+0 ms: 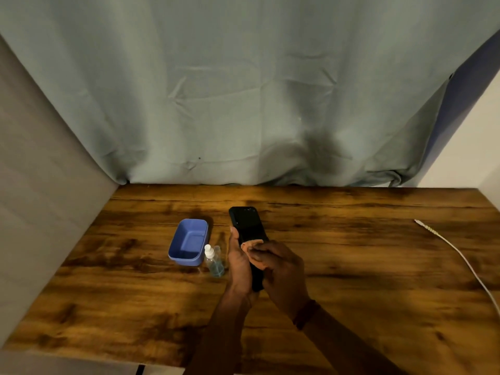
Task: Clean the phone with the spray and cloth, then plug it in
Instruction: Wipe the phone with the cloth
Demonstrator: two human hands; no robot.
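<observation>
A black phone is held up over the middle of the wooden table, long side pointing away from me. My left hand grips its left edge and underside. My right hand presses a small orange-pink cloth against the phone's face, so most of the cloth is hidden under the fingers. A small clear spray bottle with a white nozzle and blue liquid stands on the table just left of my left hand. A white charging cable lies at the right, its plug end pointing toward the middle.
A blue plastic tub stands left of the spray bottle, nothing visible inside. A grey-green curtain hangs along the table's far edge. A grey wall borders the left side. The cable runs off the right edge.
</observation>
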